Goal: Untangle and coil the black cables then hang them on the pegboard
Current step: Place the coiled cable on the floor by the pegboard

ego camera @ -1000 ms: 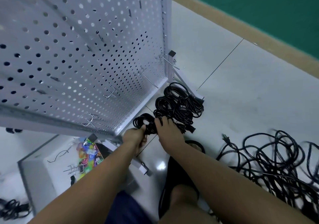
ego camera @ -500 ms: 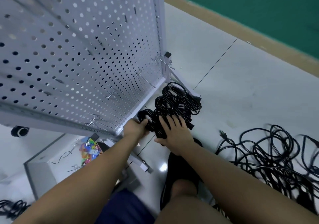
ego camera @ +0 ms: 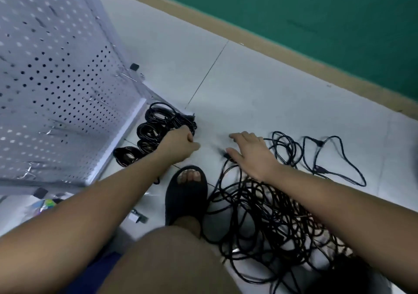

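Floor beside the white pegboard, as we see it from above.
We record: coiled cables stacked on the pale floor against the pegboard's lower edge; left hand, fingers curled, touching that stack, though we cannot tell whether it grips a strand; right hand, fingers spread and straight, above the near end of a loose tangle of cables sprawling to the right; a black slipper on a foot between our arms; a green wall behind.

Black open-toed slipper, blue shorts
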`<control>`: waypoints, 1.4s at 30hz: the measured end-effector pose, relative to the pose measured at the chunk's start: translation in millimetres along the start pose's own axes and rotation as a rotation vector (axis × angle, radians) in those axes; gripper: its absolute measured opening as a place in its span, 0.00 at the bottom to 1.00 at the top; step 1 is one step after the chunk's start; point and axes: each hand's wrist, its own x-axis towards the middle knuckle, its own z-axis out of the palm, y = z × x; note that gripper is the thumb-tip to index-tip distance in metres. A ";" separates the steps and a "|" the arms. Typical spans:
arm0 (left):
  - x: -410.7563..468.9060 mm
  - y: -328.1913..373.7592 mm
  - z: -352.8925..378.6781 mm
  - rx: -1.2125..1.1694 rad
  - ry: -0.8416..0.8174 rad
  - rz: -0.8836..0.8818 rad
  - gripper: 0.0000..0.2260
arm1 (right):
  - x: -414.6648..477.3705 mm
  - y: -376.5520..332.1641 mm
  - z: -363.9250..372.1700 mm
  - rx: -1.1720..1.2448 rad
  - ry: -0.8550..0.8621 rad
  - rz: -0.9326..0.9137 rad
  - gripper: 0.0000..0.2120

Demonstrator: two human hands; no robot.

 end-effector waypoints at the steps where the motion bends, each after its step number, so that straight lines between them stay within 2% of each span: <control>1: 0.9 16.7 10.3 0.002 -0.059 0.027 0.10 | -10.2 14.0 -6.7 -0.002 0.002 0.024 0.25; 7: -7.4 86.1 74.0 0.095 -0.217 0.247 0.08 | -71.4 79.1 -16.1 0.090 0.007 0.123 0.13; 15: -27.9 96.5 147.3 0.132 -0.529 0.543 0.15 | -160.3 118.3 16.3 0.169 -0.089 0.263 0.01; 17: -28.9 94.8 155.3 0.177 -0.618 0.572 0.20 | -178.2 125.4 24.4 0.188 -0.043 0.264 0.02; 19: -27.2 90.9 162.2 0.263 -0.682 0.596 0.23 | -194.0 131.6 30.1 0.170 0.075 0.187 0.07; 21: -23.9 86.1 169.1 0.340 -0.688 0.643 0.17 | -206.8 141.2 33.9 0.170 0.178 0.202 0.11; 23: -22.7 87.5 171.6 0.356 -0.665 0.654 0.10 | -215.6 156.6 35.7 0.209 0.175 0.409 0.11; 25: -23.7 90.9 172.4 0.336 -0.644 0.618 0.11 | -223.1 168.8 36.5 0.338 0.033 0.690 0.10; 27: -23.7 92.5 175.1 0.329 -0.636 0.602 0.12 | -229.0 176.3 40.1 0.524 -0.093 0.822 0.09; 30: -24.9 94.2 177.1 0.357 -0.623 0.591 0.12 | -231.6 178.9 46.2 0.637 -0.127 0.817 0.12; 35: -27.9 95.8 178.5 0.335 -0.614 0.563 0.11 | -226.8 184.1 56.9 0.229 -0.108 0.779 0.21; 38: -28.3 96.9 179.6 0.332 -0.618 0.559 0.11 | -224.5 184.7 65.0 0.159 -0.135 0.772 0.17; 42: -29.5 100.1 176.4 0.325 -0.624 0.549 0.10 | -221.6 182.7 62.7 0.190 -0.119 0.709 0.12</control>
